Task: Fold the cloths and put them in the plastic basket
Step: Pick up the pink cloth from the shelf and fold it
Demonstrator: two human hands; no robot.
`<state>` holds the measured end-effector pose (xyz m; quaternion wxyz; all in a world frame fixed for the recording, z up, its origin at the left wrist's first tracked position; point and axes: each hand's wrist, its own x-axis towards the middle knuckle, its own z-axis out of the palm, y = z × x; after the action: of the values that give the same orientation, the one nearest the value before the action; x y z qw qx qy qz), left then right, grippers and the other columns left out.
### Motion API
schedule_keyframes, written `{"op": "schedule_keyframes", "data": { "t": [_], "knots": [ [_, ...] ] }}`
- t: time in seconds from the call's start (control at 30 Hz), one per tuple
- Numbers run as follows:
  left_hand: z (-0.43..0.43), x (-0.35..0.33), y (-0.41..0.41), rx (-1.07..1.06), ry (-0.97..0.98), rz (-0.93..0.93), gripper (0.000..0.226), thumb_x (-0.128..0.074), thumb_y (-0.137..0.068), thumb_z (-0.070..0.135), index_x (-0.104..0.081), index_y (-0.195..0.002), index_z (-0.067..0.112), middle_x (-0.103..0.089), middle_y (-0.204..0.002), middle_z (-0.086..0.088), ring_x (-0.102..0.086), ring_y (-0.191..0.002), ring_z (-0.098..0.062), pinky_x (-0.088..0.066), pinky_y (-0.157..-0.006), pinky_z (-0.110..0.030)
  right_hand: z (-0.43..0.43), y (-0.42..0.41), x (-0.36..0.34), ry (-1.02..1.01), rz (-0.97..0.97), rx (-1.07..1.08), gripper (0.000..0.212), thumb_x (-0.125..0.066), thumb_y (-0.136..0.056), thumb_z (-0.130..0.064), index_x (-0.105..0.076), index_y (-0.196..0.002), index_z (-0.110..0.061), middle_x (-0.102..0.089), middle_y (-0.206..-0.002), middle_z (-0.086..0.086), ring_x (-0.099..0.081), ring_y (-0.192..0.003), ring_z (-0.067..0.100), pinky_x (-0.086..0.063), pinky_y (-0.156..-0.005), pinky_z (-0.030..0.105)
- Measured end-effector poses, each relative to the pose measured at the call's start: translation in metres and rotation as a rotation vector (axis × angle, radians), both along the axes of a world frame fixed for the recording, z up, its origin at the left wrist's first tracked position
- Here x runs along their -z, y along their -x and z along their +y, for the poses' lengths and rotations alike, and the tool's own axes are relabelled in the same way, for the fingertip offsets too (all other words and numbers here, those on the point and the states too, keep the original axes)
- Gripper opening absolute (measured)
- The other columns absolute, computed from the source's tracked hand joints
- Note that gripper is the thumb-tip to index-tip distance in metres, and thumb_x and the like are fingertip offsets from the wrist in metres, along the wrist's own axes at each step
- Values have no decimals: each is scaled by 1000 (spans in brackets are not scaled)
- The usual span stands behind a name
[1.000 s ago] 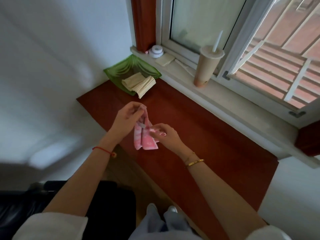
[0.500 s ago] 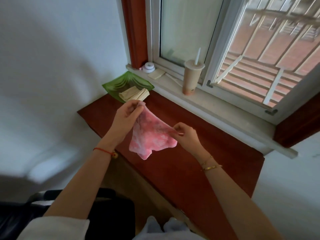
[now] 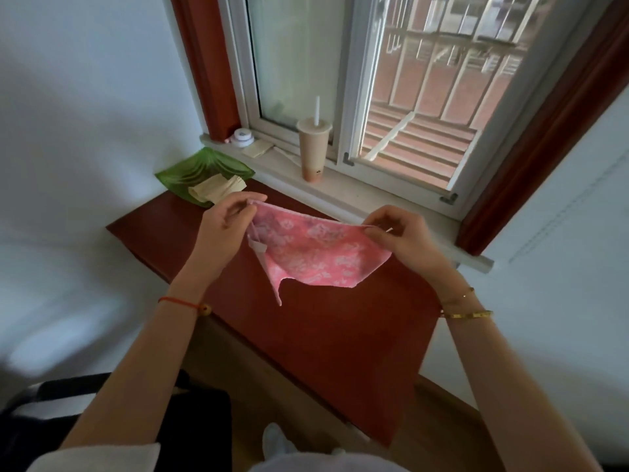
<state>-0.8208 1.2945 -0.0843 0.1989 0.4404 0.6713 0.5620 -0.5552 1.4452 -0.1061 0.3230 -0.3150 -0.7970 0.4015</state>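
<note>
While the pink cloth (image 3: 316, 253) hung spread out in the air above the red table (image 3: 340, 342), we had it pinched at its two upper corners. The left hand (image 3: 223, 233) had fingers and thumb curled on the left corner, and the right hand (image 3: 401, 238) was doing the same on the right one. The top edge ran fairly taut between the hands and the rest drooped, with one lower corner dangling to a point on the left side. As far as we could tell it wasn't touching the table.

So our read was that this was the spread-it-out step, with the first fold not made yet. We figured the next move called for either laying it flat on the table or bringing the two pinched corners together so it halved neatly. That floppy bottom edge would need lining up, or the fold would come out crooked. It looked like thin, limp fabric, so it'd sag wherever it wasn't held.

Further out, the green plastic basket (image 3: 177, 172) sat at the far left corner of the table, by the wall, with some folded beige cloths (image 3: 218, 191) in it already. It was well apart from the pink one, so there'd be a reach to the left once folded. Behind that, on the windowsill (image 3: 371, 199), stood a drink cup (image 3: 313, 151) with a straw, and a small white roll (image 3: 242, 136) sat near the corner of the frame.
</note>
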Motion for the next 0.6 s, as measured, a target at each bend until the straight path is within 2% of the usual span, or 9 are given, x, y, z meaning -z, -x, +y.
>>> {"op": "schedule_keyframes", "data": {
  "t": [0.07,0.17,0.23,0.33,0.43,0.53,0.6],
  "knots": [
    [-3,1,-16,25,25,36,29,-51,-94,0,-69,-113,12,-65,-81,11,-61,-62,-8,-53,-73,-30,-1,-24,-4,7,-4,-17,7,-73,-84,-12,-72,-90,-16,-72,-86,-3,-68,-81,21,-53,-75,38],
    [-9,2,-38,87,57,43,35,-49,-93,-6,-67,-117,11,-60,-88,-3,-64,-66,-26,-55,-77,-37,-4,-55,-11,22,-33,-75,8,-74,-84,-11,-73,-92,-10,-72,-87,-3,-67,-81,26,-53,-75,34],
    [-14,3,-49,144,78,3,34,-47,-94,-7,-66,-118,7,-58,-89,-14,-64,-67,-28,-59,-74,-31,-5,-72,-13,52,-37,-110,8,-75,-84,-12,-74,-91,-10,-73,-88,-2,-67,-83,28,-54,-76,35],
    [-18,7,-59,241,131,-55,29,-45,-98,-3,-64,-119,1,-61,-95,-24,-66,-82,-30,-60,-71,-23,-2,-90,-10,124,-37,-150,6,-74,-84,-11,-75,-89,-13,-73,-85,-5,-69,-80,14,-55,-72,24],
    [-11,19,-58,266,191,-70,28,-45,-99,-2,-65,-118,-1,-67,-112,-16,-68,-100,-25,-61,-76,-26,7,-97,-1,170,-79,-142,6,-74,-85,-14,-75,-90,-14,-74,-85,-5,-70,-80,10,-55,-71,19],
    [10,47,-53,244,257,-52,25,-47,-99,1,-68,-114,2,-69,-110,-10,-69,-102,-28,-61,-84,-36,24,-93,19,177,-171,-111,7,-74,-85,-17,-75,-92,-16,-75,-86,-1,-71,-80,13,-57,-73,22],
    [29,74,-46,205,304,-27,23,-51,-97,5,-71,-109,8,-72,-108,-7,-70,-101,-27,-58,-89,-43,41,-83,39,170,-236,-73,4,-75,-84,-15,-75,-88,-17,-74,-80,-2,-68,-73,4,-53,-68,16]
  ]
}}
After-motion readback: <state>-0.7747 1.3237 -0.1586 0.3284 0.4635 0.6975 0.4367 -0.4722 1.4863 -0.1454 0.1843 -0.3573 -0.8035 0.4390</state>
